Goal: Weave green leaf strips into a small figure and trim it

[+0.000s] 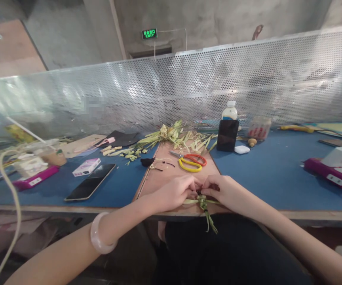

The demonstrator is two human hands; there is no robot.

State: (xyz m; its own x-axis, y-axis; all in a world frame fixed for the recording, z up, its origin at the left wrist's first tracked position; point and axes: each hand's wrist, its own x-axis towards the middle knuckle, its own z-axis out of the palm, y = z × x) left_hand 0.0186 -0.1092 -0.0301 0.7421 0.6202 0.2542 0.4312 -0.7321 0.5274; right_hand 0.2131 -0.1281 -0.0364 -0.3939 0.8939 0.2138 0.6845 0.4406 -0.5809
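At the table's front edge, my left hand [181, 190] and my right hand [226, 189] meet with fingers pinched at the top of a small tied bundle of green husk strips [203, 202]. Its side strips stick out left and right, and its lower strips hang past the edge. A small dark bit shows between the fingertips; what exactly each fingertip grips is partly hidden. Just beyond my hands lie scissors [190, 161] with one red and one yellow handle, on a brown board [165, 174]. Dark thread [147, 162] rests to their left.
Pale green husks [173, 134] are heaped at the back of the board. Left are a phone [92, 182], a small box [86, 167] and a purple power strip [37, 178]. Right stand a bottle [229, 111], a dark upright phone [227, 135] and another purple strip [331, 174]. A perforated metal screen [159, 87] runs behind.
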